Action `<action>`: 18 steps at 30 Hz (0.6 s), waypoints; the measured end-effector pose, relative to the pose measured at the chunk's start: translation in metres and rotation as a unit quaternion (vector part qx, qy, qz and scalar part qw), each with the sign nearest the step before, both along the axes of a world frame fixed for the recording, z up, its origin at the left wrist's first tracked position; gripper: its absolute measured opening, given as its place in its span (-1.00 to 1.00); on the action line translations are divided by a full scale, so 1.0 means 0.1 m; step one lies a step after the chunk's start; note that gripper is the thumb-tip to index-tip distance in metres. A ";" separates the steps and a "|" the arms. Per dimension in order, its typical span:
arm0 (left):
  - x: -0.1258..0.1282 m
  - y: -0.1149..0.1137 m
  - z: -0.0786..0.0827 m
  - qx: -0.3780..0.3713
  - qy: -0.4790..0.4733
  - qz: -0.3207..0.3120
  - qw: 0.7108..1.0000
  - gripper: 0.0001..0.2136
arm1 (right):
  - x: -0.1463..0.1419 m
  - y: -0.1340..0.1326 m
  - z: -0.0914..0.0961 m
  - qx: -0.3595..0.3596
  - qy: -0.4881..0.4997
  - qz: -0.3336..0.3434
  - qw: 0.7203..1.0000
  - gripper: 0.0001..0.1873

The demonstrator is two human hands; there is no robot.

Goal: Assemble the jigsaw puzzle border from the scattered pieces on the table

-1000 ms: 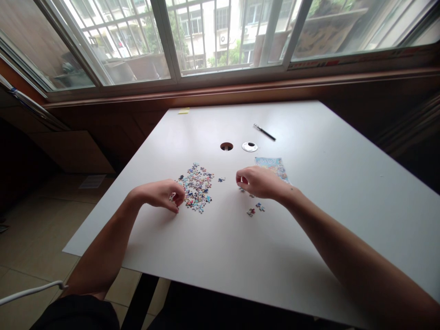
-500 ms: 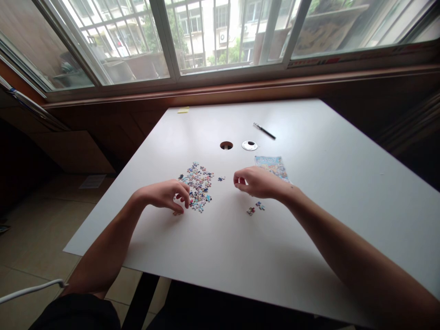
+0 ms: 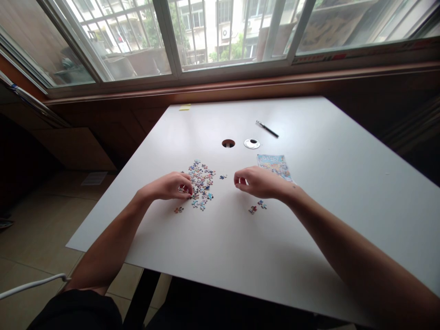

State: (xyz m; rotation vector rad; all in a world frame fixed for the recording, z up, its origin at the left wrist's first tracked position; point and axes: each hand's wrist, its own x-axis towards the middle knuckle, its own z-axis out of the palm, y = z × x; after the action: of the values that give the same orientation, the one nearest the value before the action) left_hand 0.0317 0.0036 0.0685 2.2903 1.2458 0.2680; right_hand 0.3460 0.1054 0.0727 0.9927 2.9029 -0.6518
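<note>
L hand (image 3: 168, 185) at left side of the puzzle pile (image 3: 202, 175), ctr-left of frame, thumb + fingertips abt together, can't tell if there's a pc. R hand (image 3: 253, 181) right of ctr, fingers curled, grip unclear tbh. Pic sheet (image 3: 274, 164) just above.

We count two hands (image 3: 167, 185), one desk (image 3: 220, 250), one pen (image 3: 267, 129), one round cover (image 3: 249, 145), one hole (image 3: 228, 144) and one picture sheet (image 3: 275, 164). The many puzzle pieces (image 3: 202, 178) we cannot number exactly.
</note>
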 end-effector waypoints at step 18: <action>-0.20 -0.03 0.13 -0.053 0.005 -0.008 0.999 -0.91 | 0.00 -0.01 0.00 -0.007 -0.002 -0.002 1.000 -0.87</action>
State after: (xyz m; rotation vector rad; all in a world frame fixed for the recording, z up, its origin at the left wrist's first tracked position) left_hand 0.0115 0.0003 0.0819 2.2128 1.2173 0.1812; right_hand 0.3465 0.1047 0.0731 0.9960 2.8896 -0.6687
